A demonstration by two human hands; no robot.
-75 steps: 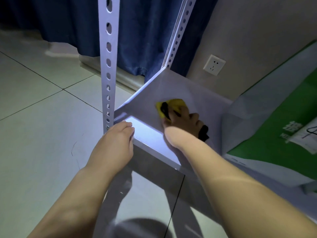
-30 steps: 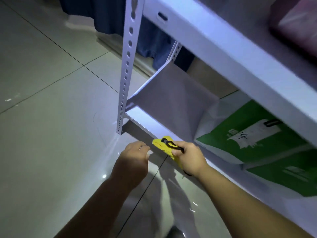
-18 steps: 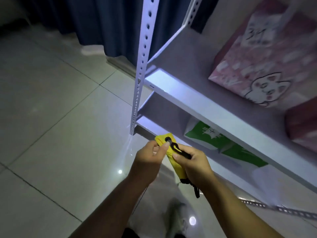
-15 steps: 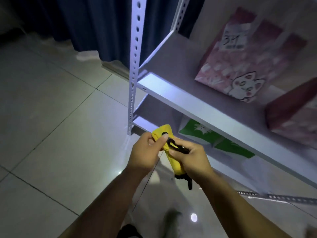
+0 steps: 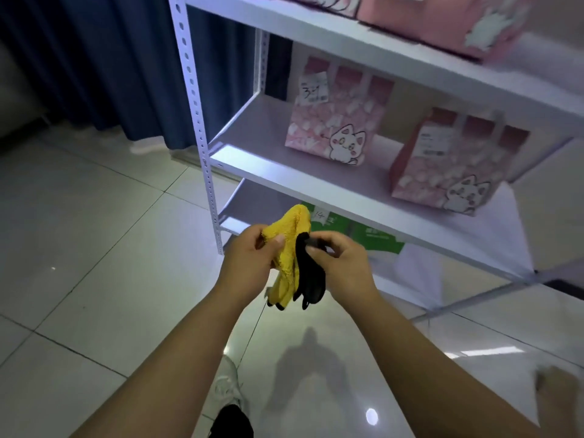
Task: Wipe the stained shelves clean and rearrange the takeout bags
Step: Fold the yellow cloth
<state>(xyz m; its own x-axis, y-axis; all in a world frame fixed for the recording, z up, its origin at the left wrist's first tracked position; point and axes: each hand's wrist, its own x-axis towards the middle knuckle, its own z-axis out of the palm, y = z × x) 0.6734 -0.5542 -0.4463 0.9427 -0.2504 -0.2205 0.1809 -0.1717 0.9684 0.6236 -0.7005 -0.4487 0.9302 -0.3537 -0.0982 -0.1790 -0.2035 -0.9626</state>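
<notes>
Currently, your left hand (image 5: pixel 252 259) and right hand (image 5: pixel 343 265) both pinch the fuzzy yellow, black-backed wiping cloth (image 5: pixel 289 248), its long axis hanging downward between them; the white metal middle shelf (image 5: pixel 262 134) lies farther off, nearer your right hand.

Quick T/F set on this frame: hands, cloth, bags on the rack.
1. The left hand and right hand both hold the yellow cloth. True.
2. The yellow cloth lies on the middle shelf. False: it is held in the air in front of the rack.
3. Two pink cat bags stand on the middle shelf. True.
4. The green bag sits on the top shelf. False: it sits one level below the middle shelf.
</notes>
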